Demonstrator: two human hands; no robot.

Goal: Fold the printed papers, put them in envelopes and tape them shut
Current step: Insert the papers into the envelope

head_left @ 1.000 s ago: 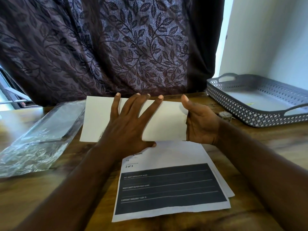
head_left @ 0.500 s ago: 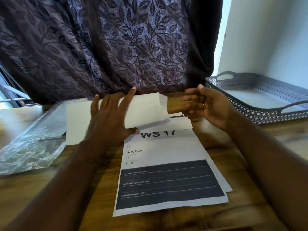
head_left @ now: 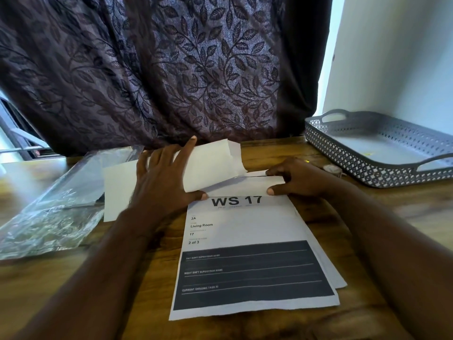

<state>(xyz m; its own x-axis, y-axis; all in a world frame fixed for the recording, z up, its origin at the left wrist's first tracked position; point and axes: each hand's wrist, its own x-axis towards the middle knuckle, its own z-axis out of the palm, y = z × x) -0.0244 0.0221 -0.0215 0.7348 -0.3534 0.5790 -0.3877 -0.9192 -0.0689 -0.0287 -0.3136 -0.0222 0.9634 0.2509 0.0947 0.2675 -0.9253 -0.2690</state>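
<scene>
A white envelope point(head_left: 215, 165) lies slanted at the table's far middle, its open flap at the right end lifted. My left hand point(head_left: 161, 182) lies spread over it, fingers on top and thumb tucked at its lower edge, gripping it. My right hand point(head_left: 299, 177) pinches a folded white paper point(head_left: 245, 186) between thumb and fingers, with the paper's left end at the envelope's open mouth. Below them lies a stack of printed sheets point(head_left: 245, 229) headed "WS 17", with a dark block on the lower half.
A crinkled clear plastic sleeve point(head_left: 49, 204) lies at the left. A grey perforated tray point(head_left: 367, 153) with handles stands at the right, with a small round object point(head_left: 332, 169) in front of it. A dark leaf-patterned curtain point(head_left: 171, 69) hangs behind the wooden table point(head_left: 404, 212).
My left hand slid the envelope to the left and lifted its open end. My right hand let go of the envelope's end, came down and took hold of the folded paper.
</scene>
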